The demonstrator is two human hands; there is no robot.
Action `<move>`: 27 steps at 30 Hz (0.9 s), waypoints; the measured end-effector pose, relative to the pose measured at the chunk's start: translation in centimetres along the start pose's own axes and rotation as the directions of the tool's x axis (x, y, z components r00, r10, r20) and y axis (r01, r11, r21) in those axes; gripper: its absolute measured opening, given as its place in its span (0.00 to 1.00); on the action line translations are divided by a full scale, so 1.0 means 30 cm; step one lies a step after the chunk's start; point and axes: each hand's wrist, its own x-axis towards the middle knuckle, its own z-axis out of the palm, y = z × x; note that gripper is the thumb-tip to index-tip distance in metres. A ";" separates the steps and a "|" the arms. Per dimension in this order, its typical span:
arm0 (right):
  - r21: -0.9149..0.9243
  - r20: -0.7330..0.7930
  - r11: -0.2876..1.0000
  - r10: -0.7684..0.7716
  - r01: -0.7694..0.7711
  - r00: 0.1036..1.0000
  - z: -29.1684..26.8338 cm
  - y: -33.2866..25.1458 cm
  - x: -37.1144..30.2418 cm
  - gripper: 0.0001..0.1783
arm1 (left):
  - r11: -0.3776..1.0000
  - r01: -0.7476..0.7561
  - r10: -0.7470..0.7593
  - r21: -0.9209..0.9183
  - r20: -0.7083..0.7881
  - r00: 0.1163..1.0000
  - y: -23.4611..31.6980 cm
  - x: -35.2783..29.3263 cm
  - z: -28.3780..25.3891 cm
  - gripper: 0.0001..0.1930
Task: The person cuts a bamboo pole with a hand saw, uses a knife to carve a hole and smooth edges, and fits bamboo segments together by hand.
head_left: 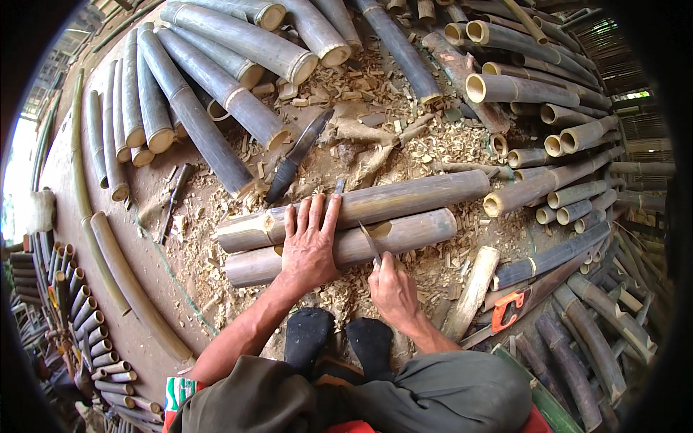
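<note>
Two thick bamboo tubes lie side by side in front of me, a far bamboo tube (419,193) and a near bamboo tube (426,227). My left hand (310,245) rests flat across both, its fingers stretched out. Closed around a knife (369,240), my right hand (395,292) holds the blade at a hole cut in the near tube; the handle is mostly hidden in the fist. A small metal strip (339,185) shows by my left index fingertip, its kind unclear. Beyond the far tube lies a big dark-handled blade (298,157).
Cut bamboo lengths (216,94) fan out at the far left, and a bamboo stack (534,90) fills the far right. Wood chips (447,144) cover the ground. An orange-handled saw (508,310) lies at the right, near a pale split bamboo piece (473,292).
</note>
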 end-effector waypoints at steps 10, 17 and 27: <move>0.182 -0.013 0.975 0.133 -0.128 0.991 -0.011 0.051 -0.056 0.09 | 1.000 -0.013 0.012 -0.016 -0.022 1.000 -0.001 -0.016 -0.002 0.76; 0.401 -0.269 0.748 0.648 -0.529 0.713 -0.022 0.269 -0.218 0.35 | 0.992 -0.092 0.080 -0.088 -0.130 0.988 0.045 -0.236 0.099 0.65; -0.078 -0.384 0.802 0.524 -0.593 0.760 -0.006 0.244 -0.265 0.43 | 0.983 0.066 -0.027 -0.169 0.219 0.975 -0.043 -0.242 0.075 0.38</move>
